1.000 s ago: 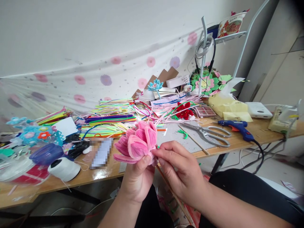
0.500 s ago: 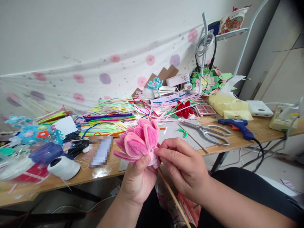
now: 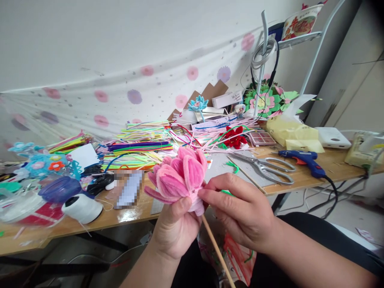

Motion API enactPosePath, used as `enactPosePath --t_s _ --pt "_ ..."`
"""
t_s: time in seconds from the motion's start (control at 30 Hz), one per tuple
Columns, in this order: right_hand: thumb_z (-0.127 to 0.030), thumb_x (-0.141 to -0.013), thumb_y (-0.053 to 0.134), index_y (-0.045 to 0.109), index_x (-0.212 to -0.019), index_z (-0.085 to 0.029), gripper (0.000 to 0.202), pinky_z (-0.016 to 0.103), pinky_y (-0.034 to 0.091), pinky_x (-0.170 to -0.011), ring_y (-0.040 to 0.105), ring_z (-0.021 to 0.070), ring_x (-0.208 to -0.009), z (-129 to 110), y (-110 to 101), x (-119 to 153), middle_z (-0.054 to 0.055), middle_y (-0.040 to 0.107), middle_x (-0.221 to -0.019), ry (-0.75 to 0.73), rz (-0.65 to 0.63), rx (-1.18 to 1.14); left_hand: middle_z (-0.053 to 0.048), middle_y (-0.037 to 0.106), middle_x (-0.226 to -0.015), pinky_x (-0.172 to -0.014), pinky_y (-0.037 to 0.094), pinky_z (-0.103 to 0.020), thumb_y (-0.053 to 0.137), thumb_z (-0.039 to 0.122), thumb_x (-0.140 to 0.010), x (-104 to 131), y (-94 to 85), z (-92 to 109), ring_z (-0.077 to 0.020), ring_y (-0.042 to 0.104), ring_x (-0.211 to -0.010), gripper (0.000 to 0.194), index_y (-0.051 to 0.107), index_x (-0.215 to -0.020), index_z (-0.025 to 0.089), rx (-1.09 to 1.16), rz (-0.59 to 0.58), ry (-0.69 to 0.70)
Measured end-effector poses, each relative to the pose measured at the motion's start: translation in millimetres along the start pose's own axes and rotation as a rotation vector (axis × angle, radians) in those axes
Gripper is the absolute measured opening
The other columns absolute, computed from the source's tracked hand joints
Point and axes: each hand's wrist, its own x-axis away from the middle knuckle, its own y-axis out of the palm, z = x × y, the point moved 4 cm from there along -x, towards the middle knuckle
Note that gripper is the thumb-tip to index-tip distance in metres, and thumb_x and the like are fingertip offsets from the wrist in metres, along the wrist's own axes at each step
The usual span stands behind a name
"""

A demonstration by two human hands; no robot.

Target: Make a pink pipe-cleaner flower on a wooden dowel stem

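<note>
Both my hands meet at the base of a pink fuzzy flower, up in front of the table's edge.
My left hand comes up from below, palm turned inward, fingers curled closed around the flower's base and thumb laid along its front. My right hand reaches in from the side, knuckles up, fingers bent and index fingertip against the base; I cannot tell whether anything is pinched there. The wooden stick slants down between my forearms.
</note>
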Motion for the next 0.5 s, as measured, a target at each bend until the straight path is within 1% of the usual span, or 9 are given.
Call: enactPosePath --t_s 0.13,0.23,0.37,0.5 --pt "-0.004 -0.085 0.052 0.065 -0.107 -0.008 0.026 0.033 0.054 -0.067 0.060 0.0192 -0.083 -1.2 1.1 0.2 0.013 0.064 -0.093 -0.020 -0.019 0.016 0.001 0.066 -0.075 -0.073 0.051 -0.025 0.076 0.019 -0.066 0.2 0.6 0.1 -0.0146 0.063 -0.077 0.037 0.066 -0.101 0.023 -0.024 -0.030 0.021" --pt "-0.003 -0.084 0.053 0.065 -0.106 -0.007 0.026 0.033 0.054 -0.066 0.060 0.0195 -0.083 -2.5 0.8 0.0 0.014 0.064 -0.093 -0.012 -0.010 0.000 0.002 0.065 -0.075 -0.074 0.051 -0.024 0.075 0.018 -0.068 0.9 1.1 0.3 -0.0137 0.062 -0.077 0.036 0.066 -0.102 0.025 -0.041 -0.054 0.037" --pt "-0.002 -0.083 0.054 0.066 -0.106 -0.004 0.026 0.034 0.054 -0.069 0.061 0.0202 -0.085 -3.7 -0.3 0.5 0.016 0.064 -0.094 -0.015 -0.031 -0.011 0.003 0.063 -0.075 -0.076 0.050 -0.022 0.076 0.018 -0.066 2.3 2.8 0.5 -0.0121 0.062 -0.076 0.038 0.066 -0.101 0.026 -0.027 -0.047 0.040" --pt "-0.001 -0.083 0.054 0.067 -0.105 -0.002 0.026 0.033 0.055 -0.071 0.061 0.0207 -0.087 -4.0 -1.9 0.9 0.017 0.064 -0.096 -0.035 -0.045 -0.008 0.002 0.061 -0.074 -0.074 0.050 -0.023 0.078 0.020 -0.063 2.6 3.9 0.8 -0.0127 0.060 -0.074 0.037 0.067 -0.098 0.025 -0.022 -0.024 0.030"
